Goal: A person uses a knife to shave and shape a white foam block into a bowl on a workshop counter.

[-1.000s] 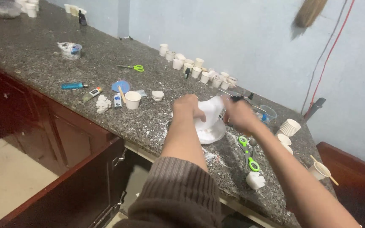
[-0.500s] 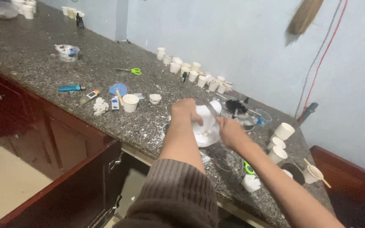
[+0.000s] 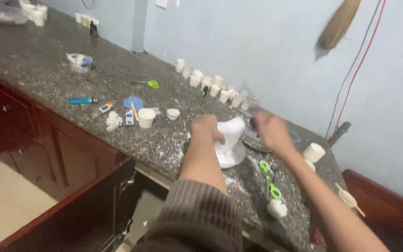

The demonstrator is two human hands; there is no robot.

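My left hand (image 3: 206, 129) is closed on the side of a white, lumpy moulded piece (image 3: 232, 132) that stands on a white plate (image 3: 233, 159) near the front edge of the speckled stone counter (image 3: 47, 60). My right hand (image 3: 269, 130) is blurred just right of the white piece, over a clear bowl (image 3: 295, 137). A small dark thing shows at its fingers, but I cannot tell whether it is gripped. White powder or crumbs lie around the plate.
Small white cups (image 3: 211, 84) line the wall. Green scissors (image 3: 152, 84), a blue lighter (image 3: 81, 100), a blue lid (image 3: 133, 102) and a white cup (image 3: 145, 117) lie to the left. Green-handled scissors (image 3: 269, 179) and another cup (image 3: 313, 152) are right. A cabinet door (image 3: 71, 200) hangs open below.
My right hand left the white piece, dipped towards the front, and now sits to its right by the clear bowl. My left hand stays on the piece.
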